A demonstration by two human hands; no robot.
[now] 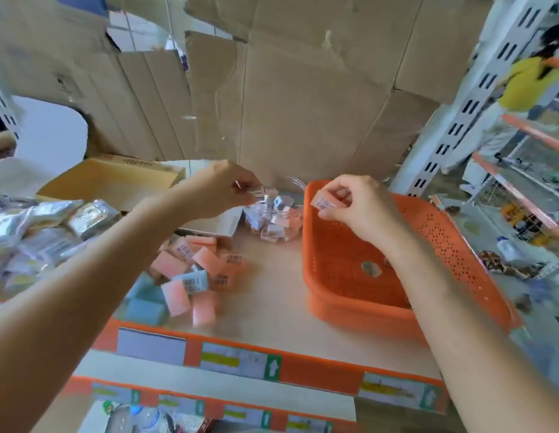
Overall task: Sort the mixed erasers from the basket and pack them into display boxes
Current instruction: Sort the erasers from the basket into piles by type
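1. Broadly, we see torn sheets of brown cardboard standing behind everything as a back wall.
2. Below them we have a pale wooden shelf with an orange front edge carrying price labels.
3. On the right of the shelf sits the orange perforated basket. We make out only 1 small, blurred item on its floor.
4. At the far left of the shelf lies an open brown display box, its inside showing bare.
5. In front of that box we see a heap of silver foil packets at the left edge.
6. Between the packets and the basket lies a loose pile of erasers, mostly pink with a few blue, several showing barcode labels.
7. Behind the pile, just beside the basket's far left corner, stands a clear tub filled with small wrapped erasers.
8. Our left hand hangs over the tub with fingers and thumb curled, pinching 1 small eraser above it.
9. Our right hand is raised above the far left corner of the basket, its fingertips pinching 1 pink eraser with the barcode facing us.
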